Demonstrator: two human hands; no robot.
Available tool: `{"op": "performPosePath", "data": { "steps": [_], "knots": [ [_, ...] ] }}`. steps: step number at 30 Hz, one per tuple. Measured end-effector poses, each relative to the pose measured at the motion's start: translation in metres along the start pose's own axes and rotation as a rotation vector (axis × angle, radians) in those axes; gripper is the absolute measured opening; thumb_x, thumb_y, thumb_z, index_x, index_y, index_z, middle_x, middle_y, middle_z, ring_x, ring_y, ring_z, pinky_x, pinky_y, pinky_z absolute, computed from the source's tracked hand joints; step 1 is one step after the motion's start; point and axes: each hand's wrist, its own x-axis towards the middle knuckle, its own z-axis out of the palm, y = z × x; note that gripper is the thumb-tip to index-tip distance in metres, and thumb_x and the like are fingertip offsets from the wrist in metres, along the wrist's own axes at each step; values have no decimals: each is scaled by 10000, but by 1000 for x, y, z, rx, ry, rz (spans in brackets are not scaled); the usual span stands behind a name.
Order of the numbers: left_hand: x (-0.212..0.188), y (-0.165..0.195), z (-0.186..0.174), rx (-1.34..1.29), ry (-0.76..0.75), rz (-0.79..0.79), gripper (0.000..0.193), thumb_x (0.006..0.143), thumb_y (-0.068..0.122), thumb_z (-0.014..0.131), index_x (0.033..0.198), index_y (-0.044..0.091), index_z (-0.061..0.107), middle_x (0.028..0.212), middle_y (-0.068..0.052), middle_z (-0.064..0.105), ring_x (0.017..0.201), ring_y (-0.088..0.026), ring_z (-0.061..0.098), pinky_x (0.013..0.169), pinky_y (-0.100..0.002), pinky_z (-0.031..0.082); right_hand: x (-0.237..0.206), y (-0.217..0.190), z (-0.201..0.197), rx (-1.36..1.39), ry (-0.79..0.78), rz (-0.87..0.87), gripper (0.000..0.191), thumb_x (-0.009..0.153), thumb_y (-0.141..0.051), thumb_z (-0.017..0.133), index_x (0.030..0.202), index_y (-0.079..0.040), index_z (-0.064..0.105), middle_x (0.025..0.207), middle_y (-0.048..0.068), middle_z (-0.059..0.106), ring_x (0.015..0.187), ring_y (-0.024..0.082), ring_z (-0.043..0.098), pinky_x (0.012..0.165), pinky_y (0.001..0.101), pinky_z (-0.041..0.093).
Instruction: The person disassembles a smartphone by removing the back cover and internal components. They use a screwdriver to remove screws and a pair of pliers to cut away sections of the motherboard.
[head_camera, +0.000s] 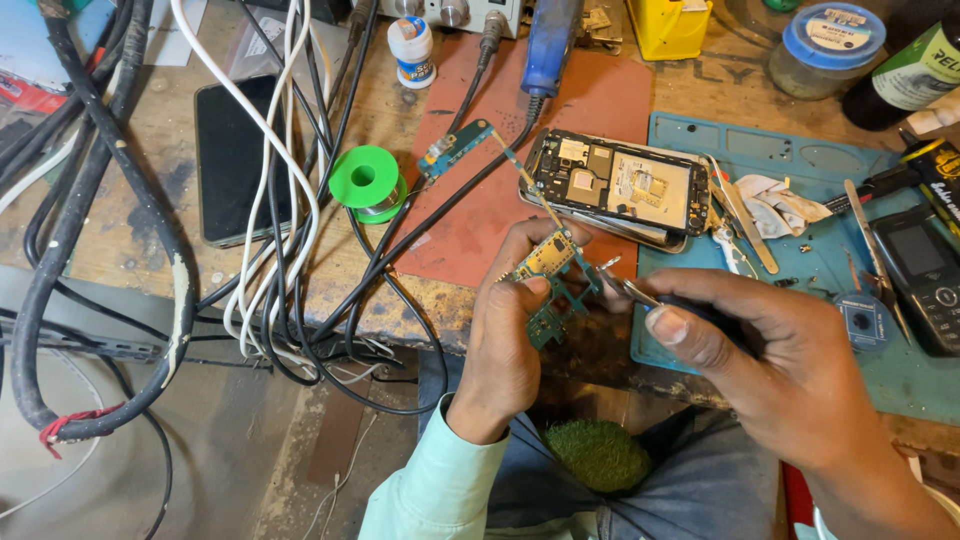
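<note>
In the head view, low in the middle of the frame, the left hand (510, 330) is clamped on a small green circuit board (550, 275), fingers and thumb pinching its edges and holding it tilted just off the front edge of the bench (130, 240). To its right, the right hand (770, 370) is closed around a pair of metal tweezers (622, 285), whose tips sit right at the board's right edge; whether they touch a part there is too small to tell. Just above the board, in the centre of the frame, an opened phone (620, 185) lies with its insides showing, half on a red mat (590, 100) and half on a teal work mat (900, 370). A green spool (365, 180) stands left of centre among a tangle of black and white cables (270, 230), and a dark phone (232, 160) lies face up at the upper left. The step in hand looks like fine work on a part of the board with the tweezers. The next move seems to call for a steady left grip and a small, exact placement of the tips.
</note>
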Motion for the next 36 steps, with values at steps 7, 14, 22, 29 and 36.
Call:
{"op": "performPosePath", "data": {
  "steps": [7, 14, 22, 29, 36],
  "knots": [
    [1, -9, 1, -275, 19, -111, 515, 967, 311, 392, 1360, -12, 474, 1052, -186, 635, 964, -294, 673, 915, -433, 583, -2, -18, 5, -415, 150, -169, 345, 912, -247, 772, 1181, -33, 751, 897, 72, 757, 734, 101, 678, 680, 253, 519],
    [5, -13, 0, -245, 56, -91, 525, 964, 327, 388, 1358, -6, 483, 1017, -175, 632, 910, -308, 687, 845, -449, 603, 28, -24, -8, -882, 371, -259, 323, 912, -302, 803, 1120, -58, 771, 889, 136, 680, 746, 272, 651, 644, 370, 491],
    [3, -18, -4, -279, 37, -126, 531, 960, 371, 384, 1341, 16, 490, 1000, -167, 637, 894, -309, 686, 830, -449, 598, 22, -20, -14, -1082, 378, -459, 361, 878, -330, 841, 1140, -88, 780, 952, 130, 656, 858, 317, 645, 745, 414, 501],
    [9, -17, -15, -361, -101, -190, 741, 1014, 583, 336, 1311, -46, 590, 1090, -164, 679, 940, -261, 657, 858, -402, 561, 9, -23, 0, -831, 127, -744, 435, 781, -396, 845, 1131, -154, 754, 956, 41, 679, 828, 231, 631, 727, 394, 428],
    [15, -7, -18, -416, -273, -483, 732, 1030, 579, 273, 1318, -23, 575, 995, -145, 685, 738, -244, 644, 663, -383, 554, 13, -35, -3, -1018, 144, -924, 381, 835, -382, 824, 1166, -206, 759, 942, -6, 681, 788, 217, 588, 737, 385, 378]
  ]
}}
